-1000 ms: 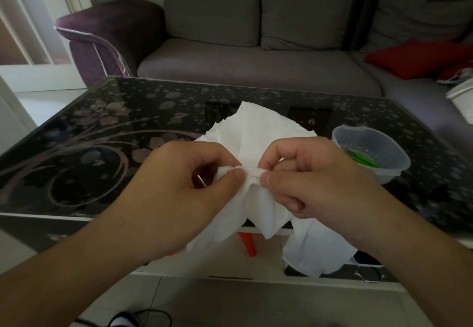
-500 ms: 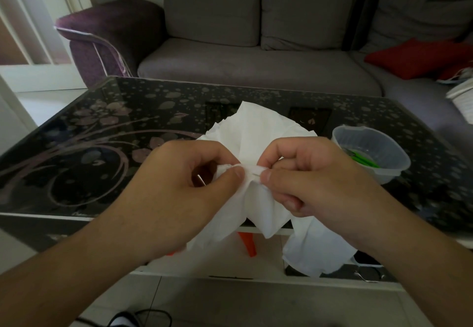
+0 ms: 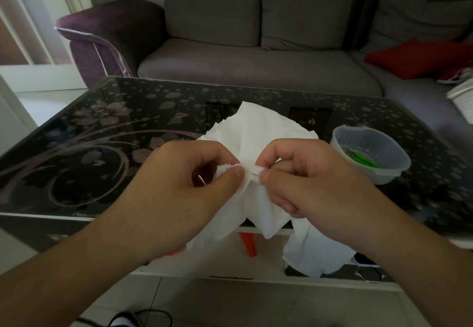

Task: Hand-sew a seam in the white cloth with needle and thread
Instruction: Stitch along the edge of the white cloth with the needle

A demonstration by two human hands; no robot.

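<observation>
Behind the dark glass table (image 3: 76, 147) with its flower pattern, a grey sofa (image 3: 256, 70) is waiting. Over the table's near edge, two hands are holding up the white cloth (image 3: 258, 134). The left hand (image 3: 184, 188) is pinching a small fold of it between thumb and finger, and a thin bit of metal, likely the needle (image 3: 202, 180), is poking out below that thumb. The right hand (image 3: 314, 180) is pinching the same fold just beside it, fingers curled. Thread is too thin to see. Further right, a clear plastic bowl (image 3: 371, 170) is holding something green. I think the cloth is light, soft and floppy, so gripping close to the seam line is keeping it steady.
</observation>
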